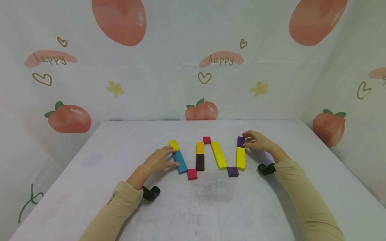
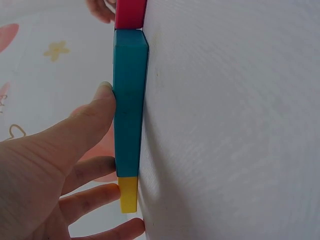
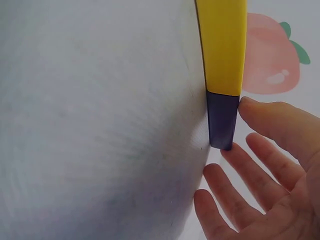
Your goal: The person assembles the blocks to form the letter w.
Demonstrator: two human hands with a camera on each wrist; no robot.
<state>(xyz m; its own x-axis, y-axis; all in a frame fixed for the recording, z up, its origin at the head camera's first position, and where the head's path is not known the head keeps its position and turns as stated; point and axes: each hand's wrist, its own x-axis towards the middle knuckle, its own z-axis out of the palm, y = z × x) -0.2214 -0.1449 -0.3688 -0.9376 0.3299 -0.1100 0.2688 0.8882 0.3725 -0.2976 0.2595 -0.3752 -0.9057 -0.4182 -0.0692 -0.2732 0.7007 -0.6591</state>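
Observation:
Colored blocks lie flat on the table in a zigzag like a W. My left hand (image 1: 158,160) lies along the left stroke: its thumb touches the side of the blue block (image 2: 131,105), and its fingers reach to the small yellow block (image 2: 128,196) at the far end. No finger wraps around either one. At the right stroke, my right hand (image 1: 258,142) has its thumb at the side of the purple block (image 3: 222,120) and a fingertip by that block's end. Adjoining this purple block is a long yellow block (image 1: 241,158). The right fingers are spread and loosely bent.
Between the hands stand an orange block (image 1: 200,148), a dark brown block (image 1: 200,162), a far red block (image 1: 206,140), a near red block (image 1: 192,174), two slanted yellow blocks (image 1: 221,161) and a near purple block (image 1: 233,171). Behind the white table (image 1: 169,214) hangs a printed curtain (image 1: 166,67).

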